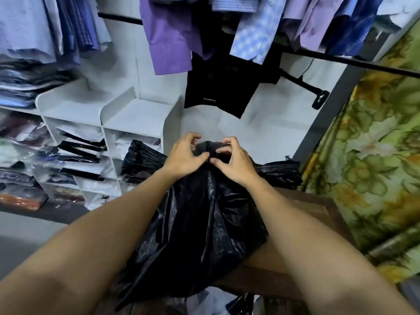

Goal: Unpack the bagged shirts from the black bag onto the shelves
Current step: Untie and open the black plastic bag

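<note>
Picking at the bunched neck of the black bag [200, 223], both hands meet at its top, near the far edge of the wooden table [295, 246]. The left hand [185, 155] has its fingers curled over the gathered plastic and its thumb pressed into the twist. The right hand [234, 160] faces it with fingertips hooked into the same bunch, so each grip is pinching the bag's neck and neither is spread flat. The hands sit this close together probably because the mouth is tied or twisted shut and must be worked loose from two sides at once.

The bag lies along the table's left edge, its bulk sagging over that edge, which keeps the load supported while the neck is freed. No shirt from inside it shows, so unpacking has not begun, as far as can be judged.

The white shelves [136, 117] stand just beyond the table's far left corner, within easy reach. Their top compartments are bare, while the lower ones hold bagged shirts [84, 144]. Hanging shirts [168, 37] crowd the space overhead.
</note>
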